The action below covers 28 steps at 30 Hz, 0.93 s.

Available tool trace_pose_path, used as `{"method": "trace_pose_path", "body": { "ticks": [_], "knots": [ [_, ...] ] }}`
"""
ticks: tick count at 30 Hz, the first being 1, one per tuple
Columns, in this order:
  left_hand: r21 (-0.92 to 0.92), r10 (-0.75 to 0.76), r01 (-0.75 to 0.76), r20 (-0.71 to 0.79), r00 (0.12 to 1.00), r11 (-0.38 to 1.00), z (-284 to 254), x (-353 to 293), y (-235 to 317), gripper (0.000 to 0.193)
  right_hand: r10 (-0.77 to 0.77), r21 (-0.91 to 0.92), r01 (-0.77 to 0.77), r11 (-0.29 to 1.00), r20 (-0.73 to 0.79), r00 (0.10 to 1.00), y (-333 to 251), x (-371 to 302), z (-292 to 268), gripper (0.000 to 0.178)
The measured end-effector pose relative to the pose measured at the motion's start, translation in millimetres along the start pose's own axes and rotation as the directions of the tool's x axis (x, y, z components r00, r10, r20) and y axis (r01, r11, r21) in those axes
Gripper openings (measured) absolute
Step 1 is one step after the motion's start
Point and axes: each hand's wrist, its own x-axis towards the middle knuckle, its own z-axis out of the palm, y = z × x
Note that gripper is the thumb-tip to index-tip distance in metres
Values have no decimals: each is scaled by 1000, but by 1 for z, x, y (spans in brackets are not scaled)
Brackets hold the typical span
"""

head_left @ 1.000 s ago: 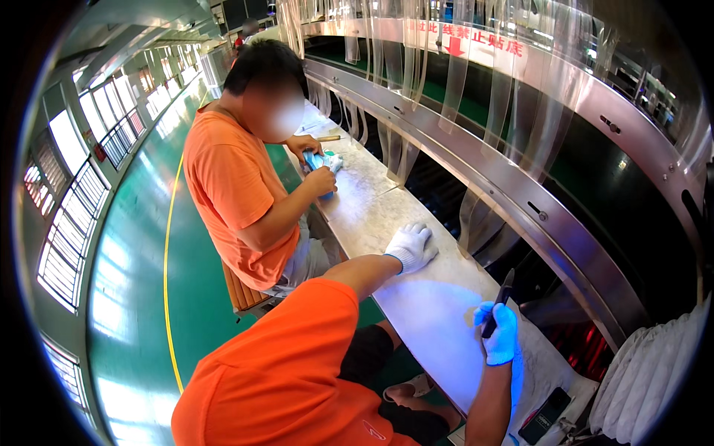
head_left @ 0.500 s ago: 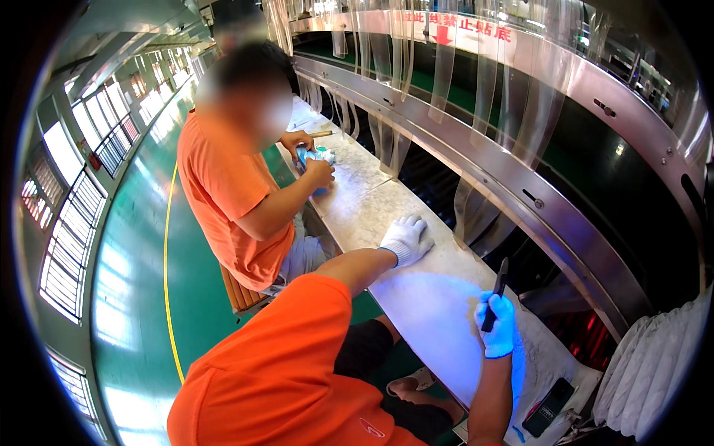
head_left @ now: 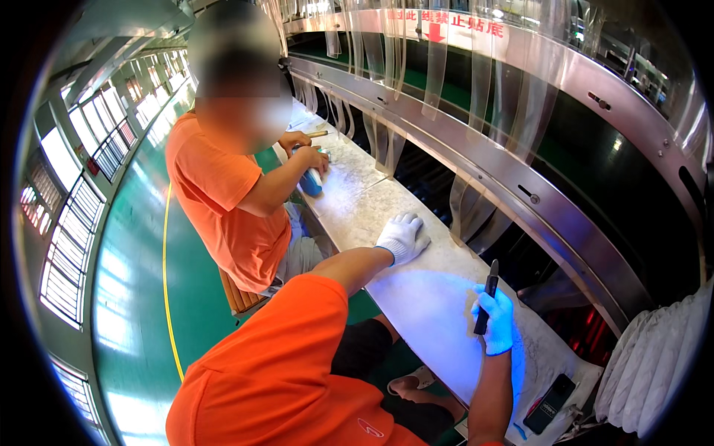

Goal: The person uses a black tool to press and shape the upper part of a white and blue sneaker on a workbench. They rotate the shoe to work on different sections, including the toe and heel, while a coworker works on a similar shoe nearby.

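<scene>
My left hand (head_left: 402, 238), in a white knitted glove, rests palm down on the pale worktable (head_left: 446, 279) with its fingers stretched forward; nothing shows in it. Farther right, my right hand (head_left: 497, 321) is gloved too and glows blue under a bluish light. Its fingers are closed around a black pen-shaped tool (head_left: 486, 299), which stands nearly upright with its narrow grey end pointing up and away. A small brownish patch (head_left: 471, 303) marks the tabletop beside this hand.
A co-worker in orange (head_left: 223, 201) sits at the far left, holding a blue and white item (head_left: 312, 183) and a tan stick (head_left: 318, 134). Metal rails (head_left: 476, 163) with clear plastic strips run along the table's far side. A dark phone (head_left: 549, 404) and white ribbed duct (head_left: 654, 364) are at right.
My right hand has shifted slightly, and the black tool is held more upright. My left hand stays on the table. The co-worker has turned the blue item downward.
</scene>
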Motion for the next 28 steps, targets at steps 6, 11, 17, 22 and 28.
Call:
{"method": "trace_pose_path", "body": {
  "ticks": [6, 11, 17, 22, 28],
  "knots": [
    [0, -7, 7, 4, 1000, 1000, 1, 0, -1, 54, 32, -110, -27, 994, 39, 999, -7, -3, 6, 28],
    [-21, 2, -2, 4, 1000, 1000, 3, 3, 2, 56, -7, -168, 7, 986, -1, 1000, 1, 1, 2, 27],
    [-18, 9, -9, 5, 1000, 1000, 2, 2, 0, 56, 1, -149, -2, 989, -2, 1000, 0, 1, 2, 26],
    [-10, -10, 10, 18, 1000, 1000, -1, 0, 0, 56, 31, -99, -30, 995, 10, 999, -6, -3, 5, 26],
    [-11, -23, 23, 35, 999, 1000, -2, 1, 2, 57, 46, -110, -43, 993, 28, 999, -7, -4, 2, 31]
  ]
}}
